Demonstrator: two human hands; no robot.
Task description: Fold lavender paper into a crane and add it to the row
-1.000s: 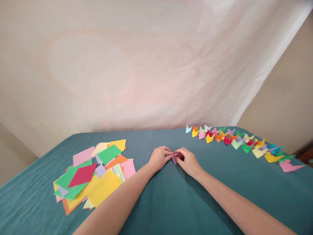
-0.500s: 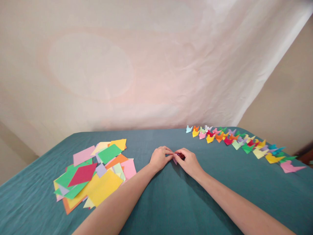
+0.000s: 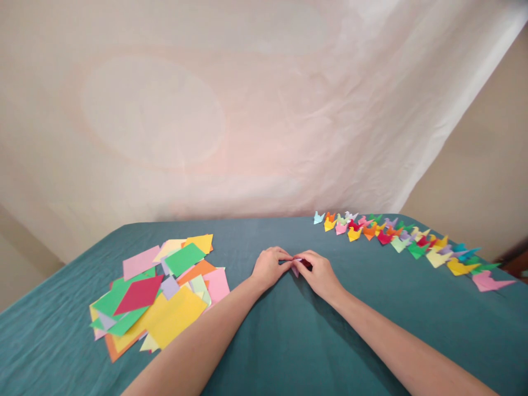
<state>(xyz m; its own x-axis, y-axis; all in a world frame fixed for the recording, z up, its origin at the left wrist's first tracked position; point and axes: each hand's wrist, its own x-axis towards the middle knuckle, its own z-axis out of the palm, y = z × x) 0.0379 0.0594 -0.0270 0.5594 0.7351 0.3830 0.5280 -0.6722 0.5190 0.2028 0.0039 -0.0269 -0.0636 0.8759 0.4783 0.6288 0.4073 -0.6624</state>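
Between my fingertips is a small piece of folded lilac paper [image 3: 296,271], mostly covered by the fingers. My left hand [image 3: 270,267] pinches its left side, thumb and forefinger together. My right hand [image 3: 317,271] grips it from the right, fingers curled over the top. Both hands meet low over the teal cloth, near the middle of the table. How the paper is folded at its upper part cannot be made out.
A loose pile of coloured paper sheets [image 3: 177,313] lies to the left, partly behind my left forearm. Rows of small folded paper birds [image 3: 418,250] run along the table's right side. The teal tablecloth [image 3: 264,352] reaches back to a pale hanging sheet [image 3: 264,110].
Both hands stay in nearly the same place, still pinching the lilac paper. Only a very slight shift of the fingers and paper shows.
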